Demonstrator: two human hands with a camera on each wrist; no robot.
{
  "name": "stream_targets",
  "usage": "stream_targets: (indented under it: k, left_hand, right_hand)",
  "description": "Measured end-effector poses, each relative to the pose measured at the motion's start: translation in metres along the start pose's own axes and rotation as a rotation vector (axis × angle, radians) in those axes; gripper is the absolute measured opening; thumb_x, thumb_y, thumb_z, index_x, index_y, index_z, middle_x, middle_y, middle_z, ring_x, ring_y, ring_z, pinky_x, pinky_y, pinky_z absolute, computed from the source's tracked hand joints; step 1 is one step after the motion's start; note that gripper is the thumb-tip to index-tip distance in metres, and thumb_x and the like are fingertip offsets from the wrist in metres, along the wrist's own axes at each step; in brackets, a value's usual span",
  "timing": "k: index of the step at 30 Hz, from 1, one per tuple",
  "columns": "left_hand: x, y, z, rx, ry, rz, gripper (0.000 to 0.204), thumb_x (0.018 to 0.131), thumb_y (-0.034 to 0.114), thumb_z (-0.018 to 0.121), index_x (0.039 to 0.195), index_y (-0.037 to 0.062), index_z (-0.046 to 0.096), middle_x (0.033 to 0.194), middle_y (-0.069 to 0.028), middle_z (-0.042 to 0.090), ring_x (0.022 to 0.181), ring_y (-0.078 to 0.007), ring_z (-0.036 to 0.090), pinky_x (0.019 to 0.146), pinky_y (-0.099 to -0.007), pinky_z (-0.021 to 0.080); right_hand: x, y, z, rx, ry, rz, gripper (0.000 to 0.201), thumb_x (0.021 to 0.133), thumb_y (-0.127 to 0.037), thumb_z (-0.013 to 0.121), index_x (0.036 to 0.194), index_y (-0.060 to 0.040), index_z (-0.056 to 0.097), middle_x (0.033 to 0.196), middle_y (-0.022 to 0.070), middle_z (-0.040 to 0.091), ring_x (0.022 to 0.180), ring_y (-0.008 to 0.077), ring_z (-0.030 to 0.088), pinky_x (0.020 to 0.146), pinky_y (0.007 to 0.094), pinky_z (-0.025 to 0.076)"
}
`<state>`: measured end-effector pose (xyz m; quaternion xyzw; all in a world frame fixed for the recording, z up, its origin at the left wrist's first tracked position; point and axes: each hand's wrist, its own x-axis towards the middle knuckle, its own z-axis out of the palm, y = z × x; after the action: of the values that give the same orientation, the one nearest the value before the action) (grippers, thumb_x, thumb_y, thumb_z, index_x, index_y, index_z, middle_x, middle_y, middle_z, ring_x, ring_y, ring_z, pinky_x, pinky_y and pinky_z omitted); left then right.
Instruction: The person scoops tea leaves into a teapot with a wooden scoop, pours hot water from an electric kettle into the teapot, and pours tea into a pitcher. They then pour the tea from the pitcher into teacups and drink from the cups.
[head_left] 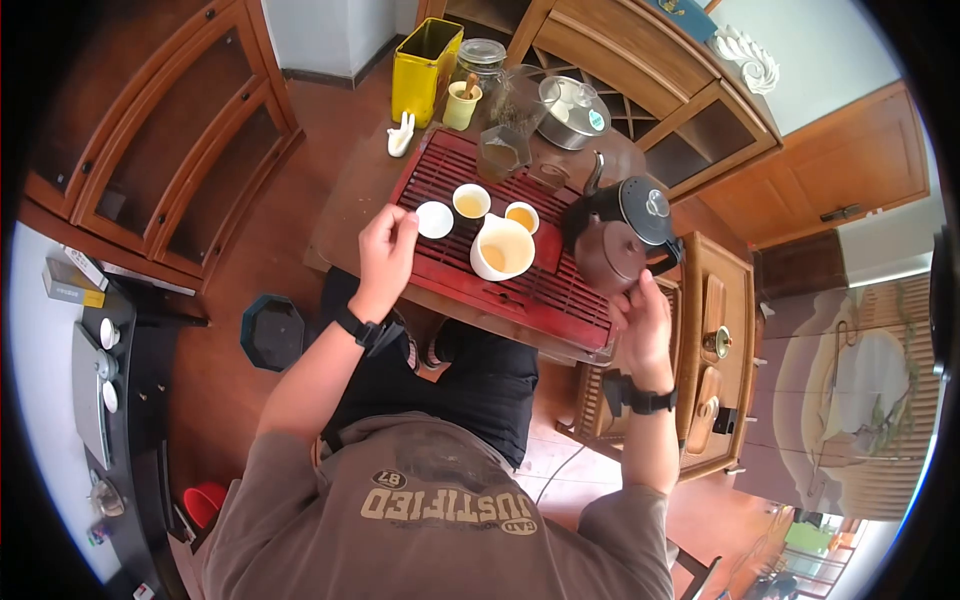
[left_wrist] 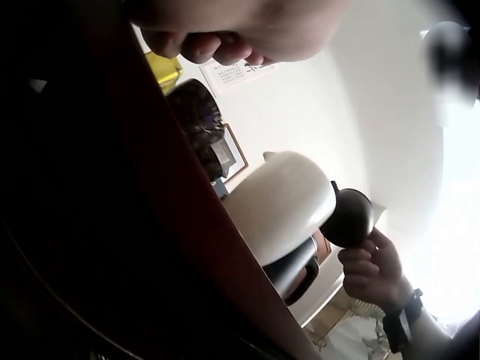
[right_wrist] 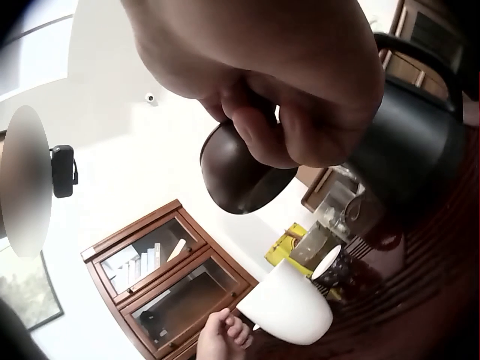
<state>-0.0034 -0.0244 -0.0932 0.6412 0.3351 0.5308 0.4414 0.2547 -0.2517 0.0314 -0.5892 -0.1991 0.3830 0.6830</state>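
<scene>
In the head view my left hand (head_left: 388, 248) pinches the edge of a small white cup (head_left: 436, 220) at the left side of the red slatted tea tray (head_left: 455, 268). My right hand (head_left: 643, 318) grips a brown teapot (head_left: 603, 250) at the tray's right end; the right wrist view shows its rounded dark body (right_wrist: 244, 176) below the curled fingers. Between the hands stands a white pitcher (head_left: 492, 262) with pale yellow liquid inside. Behind it are two small white cups, one at left (head_left: 460, 208) and one at right (head_left: 534, 224), both holding yellowish tea.
A black kettle (head_left: 640, 205) stands right behind the teapot. Along the far side are a glass vessel (head_left: 503, 150), a lidded steel pot (head_left: 572, 125), a yellow tin (head_left: 412, 90), a glass jar (head_left: 483, 60) and a white figurine (head_left: 400, 140). A wooden side cart (head_left: 740, 340) is at right.
</scene>
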Motion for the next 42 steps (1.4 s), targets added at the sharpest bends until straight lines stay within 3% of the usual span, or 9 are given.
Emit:
stream_targets:
  k: [3, 7, 8, 14, 23, 32, 35, 37, 42]
  left_hand:
    - [-0.016, 0.020, 0.005, 0.031, -0.104, 0.130, 0.022, 0.098, 0.005, 0.066, 0.081, 0.0009, 0.052, 0.073, -0.0061, 0.049, 0.063, -0.0143, 0.046, 0.057, -0.0310, 0.039]
    - [-0.031, 0.053, 0.022, 0.066, -0.213, 0.413, 0.016, 0.090, -0.002, 0.067, 0.091, 0.0033, 0.052, 0.092, -0.0104, 0.056, 0.081, -0.0234, 0.053, 0.074, -0.0321, 0.045]
    - [-0.034, 0.063, 0.025, 0.071, -0.220, 0.424, 0.016, 0.089, 0.002, 0.070, 0.089, 0.0038, 0.054, 0.091, -0.0133, 0.058, 0.085, -0.0314, 0.056, 0.078, -0.0390, 0.047]
    - [-0.046, 0.077, 0.029, 0.043, -0.346, 0.481, 0.015, 0.087, 0.001, 0.070, 0.091, 0.0030, 0.056, 0.091, -0.0128, 0.060, 0.085, -0.0308, 0.057, 0.077, -0.0384, 0.048]
    - [-0.062, 0.051, 0.039, 0.252, -0.173, 0.358, 0.055, 0.083, 0.009, 0.080, 0.129, 0.0075, 0.051, 0.137, -0.0134, 0.053, 0.120, -0.0289, 0.051, 0.091, -0.0389, 0.045]
    - [-0.067, 0.042, 0.060, 0.351, -0.176, 0.288, 0.079, 0.084, 0.014, 0.085, 0.148, 0.0020, 0.041, 0.140, -0.0150, 0.050, 0.125, -0.0268, 0.054, 0.096, -0.0392, 0.045]
    - [-0.067, 0.042, 0.064, 0.388, -0.163, 0.293, 0.084, 0.084, 0.016, 0.086, 0.152, 0.0010, 0.038, 0.140, -0.0170, 0.050, 0.127, -0.0294, 0.053, 0.098, -0.0407, 0.046]
    - [-0.065, 0.046, 0.067, 0.363, -0.178, 0.238, 0.088, 0.083, 0.019, 0.087, 0.152, -0.0036, 0.037, 0.139, -0.0247, 0.052, 0.128, -0.0396, 0.053, 0.108, -0.0486, 0.043]
    - [-0.060, 0.052, 0.072, 0.400, -0.185, 0.250, 0.090, 0.082, 0.019, 0.087, 0.153, -0.0037, 0.036, 0.139, -0.0258, 0.052, 0.129, -0.0409, 0.053, 0.110, -0.0497, 0.043]
  right_hand:
    - [-0.002, -0.009, -0.012, -0.031, 0.033, -0.044, 0.047, 0.108, -0.034, 0.060, 0.070, -0.0163, 0.040, 0.071, -0.0045, 0.038, 0.068, 0.0098, 0.043, 0.054, 0.0254, 0.029]
    - [-0.004, -0.018, -0.026, -0.086, 0.067, -0.085, 0.050, 0.109, -0.034, 0.058, 0.067, -0.0168, 0.037, 0.069, -0.0050, 0.035, 0.063, 0.0098, 0.039, 0.054, 0.0258, 0.027]
    - [-0.005, -0.020, -0.030, -0.094, 0.052, -0.093, 0.050, 0.109, -0.034, 0.058, 0.067, -0.0169, 0.036, 0.068, -0.0052, 0.034, 0.062, 0.0099, 0.039, 0.054, 0.0260, 0.027]
    - [-0.015, -0.019, -0.058, -0.006, 0.054, -0.096, 0.044, 0.107, -0.033, 0.060, 0.071, -0.0178, 0.041, 0.069, -0.0061, 0.035, 0.067, 0.0095, 0.042, 0.055, 0.0249, 0.028]
    - [-0.020, -0.014, -0.066, 0.111, 0.097, -0.006, 0.046, 0.106, -0.034, 0.061, 0.070, -0.0174, 0.040, 0.067, -0.0063, 0.033, 0.065, 0.0092, 0.042, 0.051, 0.0234, 0.027]
    - [-0.021, -0.002, -0.073, 0.085, 0.044, -0.041, 0.046, 0.107, -0.032, 0.060, 0.068, -0.0167, 0.040, 0.067, -0.0060, 0.034, 0.063, 0.0082, 0.042, 0.051, 0.0231, 0.027]
    - [-0.028, -0.001, -0.073, -0.004, 0.035, -0.066, 0.048, 0.108, -0.031, 0.059, 0.066, -0.0156, 0.040, 0.067, -0.0052, 0.036, 0.063, 0.0078, 0.041, 0.050, 0.0237, 0.027]
    - [-0.034, -0.003, -0.073, -0.066, 0.036, -0.073, 0.049, 0.108, -0.030, 0.059, 0.065, -0.0149, 0.040, 0.067, -0.0047, 0.037, 0.062, 0.0077, 0.041, 0.050, 0.0240, 0.027]
    - [-0.038, 0.000, -0.070, -0.057, 0.105, -0.127, 0.050, 0.109, -0.030, 0.057, 0.065, -0.0130, 0.041, 0.067, -0.0038, 0.039, 0.059, 0.0069, 0.038, 0.050, 0.0244, 0.027]
